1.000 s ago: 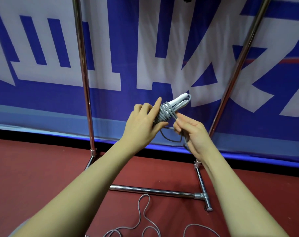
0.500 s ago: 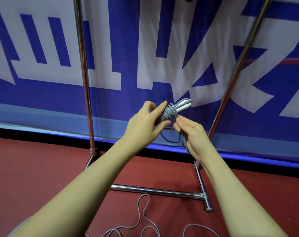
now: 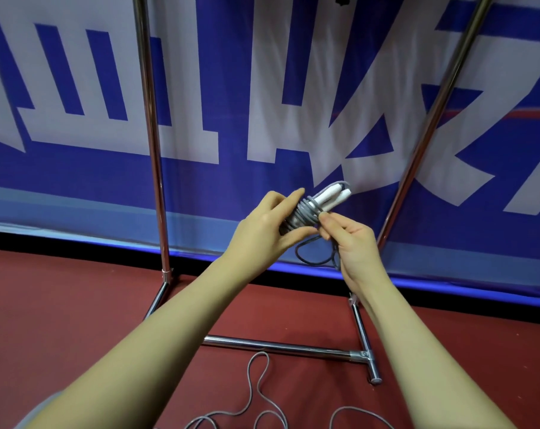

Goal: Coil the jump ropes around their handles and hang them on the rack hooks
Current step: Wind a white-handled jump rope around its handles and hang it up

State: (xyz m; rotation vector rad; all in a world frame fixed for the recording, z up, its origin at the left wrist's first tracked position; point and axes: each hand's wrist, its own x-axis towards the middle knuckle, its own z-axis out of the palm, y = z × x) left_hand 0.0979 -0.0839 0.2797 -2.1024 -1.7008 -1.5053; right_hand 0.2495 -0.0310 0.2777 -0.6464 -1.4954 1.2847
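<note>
A grey jump rope [image 3: 304,212] is wound in several turns round its two white handles [image 3: 332,196], which point up and to the right. My left hand [image 3: 267,226] grips the wound bundle from the left, forefinger stretched along it. My right hand [image 3: 347,239] pinches the rope's loose end right beside the coil. A small slack loop [image 3: 312,257] hangs between and below the hands. The chrome rack [image 3: 152,150] stands just behind; its hooks are out of view.
A second grey rope [image 3: 259,394] lies loose on the red floor in front of the rack's base bar [image 3: 278,346]. The rack's right upright [image 3: 429,125] leans past my right hand. A blue and white banner [image 3: 77,168] closes off the back.
My right hand has carried the loose end up against the coil, and the hanging loop has shortened. The bundle has tilted slightly; both hands stay in nearly the same place.
</note>
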